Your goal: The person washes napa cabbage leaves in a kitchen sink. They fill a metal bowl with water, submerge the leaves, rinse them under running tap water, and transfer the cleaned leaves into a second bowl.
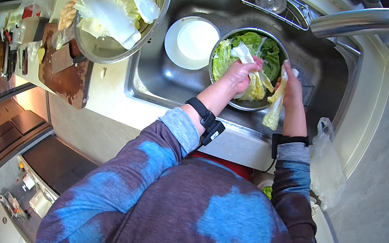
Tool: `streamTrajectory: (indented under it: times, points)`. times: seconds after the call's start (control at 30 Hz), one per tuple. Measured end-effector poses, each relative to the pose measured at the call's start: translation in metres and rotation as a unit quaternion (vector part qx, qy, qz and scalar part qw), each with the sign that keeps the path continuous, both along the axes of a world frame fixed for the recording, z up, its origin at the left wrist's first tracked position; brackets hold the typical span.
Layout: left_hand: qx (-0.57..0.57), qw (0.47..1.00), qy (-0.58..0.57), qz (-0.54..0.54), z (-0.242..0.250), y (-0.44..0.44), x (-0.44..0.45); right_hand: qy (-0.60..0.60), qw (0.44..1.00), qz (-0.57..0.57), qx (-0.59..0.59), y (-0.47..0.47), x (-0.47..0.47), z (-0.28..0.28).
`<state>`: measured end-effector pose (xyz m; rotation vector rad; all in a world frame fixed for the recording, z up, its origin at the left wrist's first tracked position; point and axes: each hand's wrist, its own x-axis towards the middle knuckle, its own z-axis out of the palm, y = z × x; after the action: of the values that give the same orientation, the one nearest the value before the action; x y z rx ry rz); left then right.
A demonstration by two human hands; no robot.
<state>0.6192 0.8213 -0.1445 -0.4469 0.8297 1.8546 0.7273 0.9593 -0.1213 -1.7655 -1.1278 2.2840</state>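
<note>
My left hand (240, 76) grips a napa cabbage leaf (257, 86) by its white rib, over the steel bowl (231, 103) in the sink. A strip of cabbage leaf (275, 110) hangs down from my right hand (292, 85), which is closed around it at the bowl's right side. More green cabbage leaves (251, 39) fill the bowl under my hands. Left of it, a white bowl (171, 41) stands in the sink. A large steel colander or bowl (102, 55) at the upper left holds broad white cabbage leaves (108, 14); its base is hidden.
The steel sink (328, 73) has a wire rack (294, 20) at its back and a thick metal faucet (363, 24) over its right corner. A cleaver (62, 59) lies on the worn wooden cutting board (68, 85) at left. A clear plastic bag (327, 164) hangs by the right edge.
</note>
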Motion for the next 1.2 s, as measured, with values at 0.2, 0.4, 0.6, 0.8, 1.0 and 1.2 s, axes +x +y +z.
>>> streamTrajectory:
  times: [0.2, 0.4, 0.6, 0.8, 1.0, 1.2]
  points:
    - [-0.041, 0.998, 0.032, -0.044, 0.003, -0.010, -0.015, -0.202, 0.845, 0.315, 0.381, -0.019, -0.009, -0.040]
    - [-0.104, 0.989, 0.053, -0.096, 0.018, -0.028, -0.015, -0.309, 0.764, 0.472, 0.314, -0.020, -0.034, -0.069]
    - [-0.085, 0.994, 0.046, -0.058, 0.029, -0.049, -0.034, -0.299, 0.818, 0.371, 0.321, -0.028, -0.043, -0.074]
    - [-0.079, 0.995, 0.044, -0.037, 0.033, -0.054, -0.035, -0.224, 0.803, 0.409, 0.371, -0.036, -0.018, -0.087]
    - [-0.147, 0.976, 0.100, -0.123, 0.043, -0.060, -0.042, -0.272, 0.774, 0.471, 0.324, 0.000, -0.023, -0.043]
    - [-0.176, 0.970, 0.109, -0.127, 0.049, -0.061, -0.041, -0.354, 0.734, 0.422, 0.398, -0.020, -0.040, -0.036]
